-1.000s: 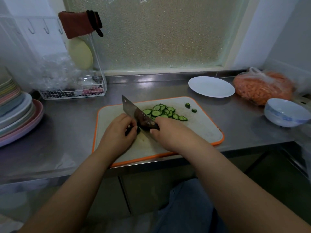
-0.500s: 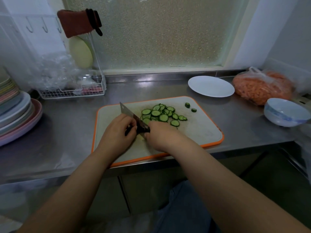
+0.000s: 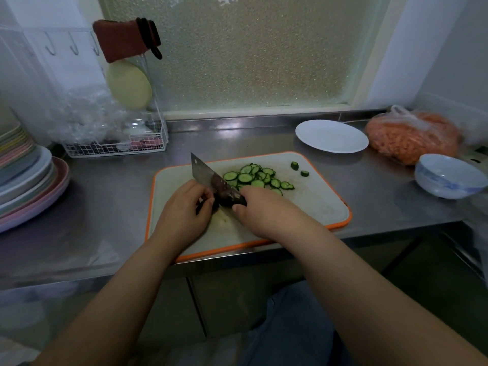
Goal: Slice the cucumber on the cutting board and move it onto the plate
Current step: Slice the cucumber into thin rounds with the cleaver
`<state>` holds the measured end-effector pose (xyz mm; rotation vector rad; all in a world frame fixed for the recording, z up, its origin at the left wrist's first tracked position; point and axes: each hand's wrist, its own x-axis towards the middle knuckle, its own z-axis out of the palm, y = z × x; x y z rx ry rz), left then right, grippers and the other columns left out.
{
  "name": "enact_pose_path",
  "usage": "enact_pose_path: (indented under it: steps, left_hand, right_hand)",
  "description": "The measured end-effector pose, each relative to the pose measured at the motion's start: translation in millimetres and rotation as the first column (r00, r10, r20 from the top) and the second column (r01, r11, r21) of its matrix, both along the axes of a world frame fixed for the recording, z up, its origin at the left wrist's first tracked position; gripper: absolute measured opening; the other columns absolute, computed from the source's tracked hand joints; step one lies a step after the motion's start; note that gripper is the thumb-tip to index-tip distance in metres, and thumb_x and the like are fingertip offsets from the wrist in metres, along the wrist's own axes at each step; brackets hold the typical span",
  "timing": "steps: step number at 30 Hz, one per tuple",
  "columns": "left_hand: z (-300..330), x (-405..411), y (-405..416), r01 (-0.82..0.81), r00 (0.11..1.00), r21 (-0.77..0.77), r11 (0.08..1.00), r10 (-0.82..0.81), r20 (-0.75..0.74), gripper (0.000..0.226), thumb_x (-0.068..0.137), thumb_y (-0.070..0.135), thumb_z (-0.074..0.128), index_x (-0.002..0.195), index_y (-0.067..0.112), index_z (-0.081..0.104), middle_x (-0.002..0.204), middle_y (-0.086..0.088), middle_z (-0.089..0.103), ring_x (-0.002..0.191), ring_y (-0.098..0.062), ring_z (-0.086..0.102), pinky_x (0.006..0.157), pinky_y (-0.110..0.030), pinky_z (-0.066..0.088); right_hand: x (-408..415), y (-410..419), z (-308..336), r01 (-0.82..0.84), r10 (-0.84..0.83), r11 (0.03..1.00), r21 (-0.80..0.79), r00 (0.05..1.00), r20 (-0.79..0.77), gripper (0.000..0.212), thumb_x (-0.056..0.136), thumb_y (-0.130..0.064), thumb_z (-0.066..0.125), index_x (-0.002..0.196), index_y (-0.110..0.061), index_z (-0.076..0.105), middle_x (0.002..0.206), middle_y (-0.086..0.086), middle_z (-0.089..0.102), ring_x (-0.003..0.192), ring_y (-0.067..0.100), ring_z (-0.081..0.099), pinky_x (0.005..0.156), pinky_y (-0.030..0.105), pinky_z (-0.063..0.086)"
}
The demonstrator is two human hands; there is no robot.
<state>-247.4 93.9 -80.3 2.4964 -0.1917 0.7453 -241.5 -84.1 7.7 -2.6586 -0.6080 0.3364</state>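
A white cutting board with an orange rim lies on the steel counter. Several cucumber slices are piled at its middle, and two end pieces lie further right. My right hand grips the handle of a cleaver whose blade stands across the board. My left hand curls round a short dark cucumber stub right against the blade; most of the stub is hidden by the fingers. A bare white plate sits behind the board to the right.
A blue-white bowl and a bag of orange shreds stand at the right. Stacked plates fill the left edge. A wire rack with plastic wrap stands at the back left under the window.
The cleaver went down through the stub half a second ago and is now raised again beside my left hand. The slice pile has grown slightly.
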Motion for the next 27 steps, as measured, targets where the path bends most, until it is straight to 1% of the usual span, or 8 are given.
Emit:
enact_pose_path:
  steps: [9,12,16,19,21,23,25,27]
  left_hand:
    - [-0.6,0.6,-0.9,-0.011,1.000,-0.001,1.000,0.011,-0.012,0.014,0.085,0.015,0.059,0.080,0.024,0.050,0.081,0.006,0.049,0.073,-0.011,0.046,0.064,-0.024,0.033]
    - [-0.3,0.2,-0.5,-0.015,1.000,-0.003,1.000,0.015,-0.013,0.007,0.085,0.019,0.055,0.080,0.023,0.051,0.081,0.005,0.049,0.072,-0.012,0.045,0.065,-0.025,0.033]
    - [-0.2,0.7,-1.1,-0.005,1.000,0.017,1.000,0.005,-0.021,0.004,0.082,0.022,0.053,0.080,0.020,0.052,0.080,0.005,0.048,0.073,-0.013,0.044,0.065,-0.025,0.032]
    - [1.1,-1.5,-1.0,-0.020,1.000,0.030,0.999,0.020,-0.011,0.007,0.084,0.018,0.059,0.080,0.018,0.054,0.080,0.005,0.049,0.074,-0.013,0.044,0.063,-0.023,0.031]
    - [1.5,-4.7,-0.4,-0.042,0.999,0.031,0.999,0.042,-0.012,0.009,0.084,0.015,0.062,0.081,0.018,0.055,0.081,0.005,0.049,0.073,-0.011,0.044,0.061,-0.020,0.031]
    - [2.0,-7.4,-0.1,-0.058,0.998,0.032,0.998,0.058,-0.016,0.008,0.085,0.015,0.063,0.081,0.017,0.056,0.082,0.004,0.050,0.073,-0.012,0.045,0.062,-0.023,0.035]
    - [2.3,-8.7,-0.4,-0.061,0.998,0.041,0.997,0.062,-0.020,0.008,0.085,0.016,0.063,0.082,0.017,0.056,0.084,0.002,0.051,0.074,-0.013,0.047,0.064,-0.029,0.040]
    - [3.1,-8.9,-1.3,-0.052,0.998,0.043,0.998,0.053,-0.022,0.007,0.086,0.017,0.062,0.082,0.017,0.056,0.085,0.002,0.051,0.075,-0.014,0.047,0.066,-0.029,0.040]
  right_hand:
    - [-6.8,-1.3,11.5,-0.020,0.020,0.999,-0.026,1.000,0.011,0.025,0.099,-0.031,0.044,0.113,-0.013,0.054,0.111,0.010,0.061,0.100,0.027,0.056,0.072,0.030,0.039]
    - [-2.9,4.8,8.3,-0.017,0.017,0.999,-0.045,1.000,0.008,0.028,0.099,-0.031,0.045,0.117,-0.013,0.054,0.114,0.009,0.060,0.104,0.027,0.057,0.074,0.030,0.040]
    - [3.8,17.7,-7.1,-0.012,0.009,0.994,-0.105,0.999,-0.036,0.028,0.098,-0.023,0.047,0.123,-0.011,0.053,0.119,0.010,0.060,0.106,0.028,0.058,0.077,0.031,0.042]
    - [8.4,17.9,-11.6,-0.007,0.001,0.995,-0.097,0.998,-0.070,0.028,0.098,-0.022,0.047,0.123,-0.011,0.054,0.114,0.010,0.061,0.100,0.027,0.059,0.072,0.029,0.043]
    - [10.4,11.9,-7.8,-0.005,-0.001,0.999,-0.049,0.993,-0.115,0.029,0.099,-0.024,0.045,0.121,-0.008,0.056,0.099,0.010,0.059,0.082,0.024,0.057,0.058,0.026,0.041]
    - [12.7,6.5,-3.7,0.017,-0.019,1.000,-0.012,0.989,-0.149,0.030,0.100,-0.026,0.045,0.118,-0.006,0.057,0.088,0.009,0.055,0.063,0.020,0.050,0.049,0.025,0.037]
    - [13.0,4.0,-2.6,0.040,-0.041,0.999,-0.007,0.985,-0.166,0.030,0.100,-0.029,0.045,0.116,-0.006,0.056,0.080,0.008,0.053,0.059,0.019,0.048,0.050,0.027,0.039]
    - [12.6,2.3,-3.4,0.044,-0.045,0.999,-0.010,0.989,-0.141,0.032,0.099,-0.031,0.045,0.117,-0.007,0.057,0.084,0.008,0.055,0.069,0.024,0.053,0.059,0.030,0.043]
